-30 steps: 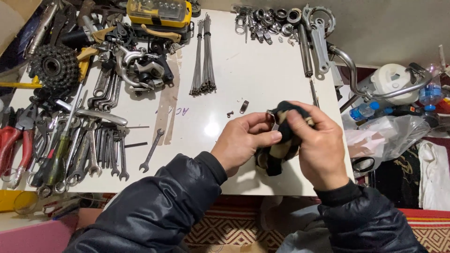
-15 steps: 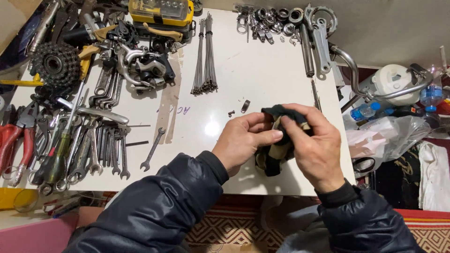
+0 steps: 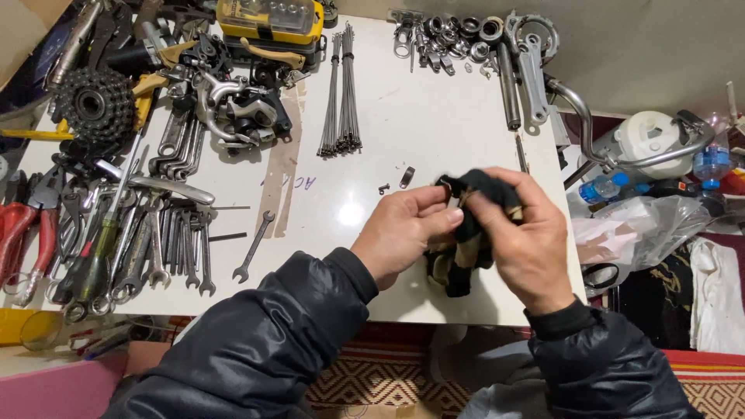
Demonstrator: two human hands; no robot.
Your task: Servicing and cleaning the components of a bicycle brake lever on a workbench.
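Centrally, the white table [image 3: 434, 101] lay bare ahead of both hands, tools crowding its left. The dark rag [image 3: 466, 248] hung near the front edge, long axis roughly vertical. The right hand [image 3: 528, 240] clamped its top; the left hand [image 3: 407, 237] pinched beside, perhaps on a small part.
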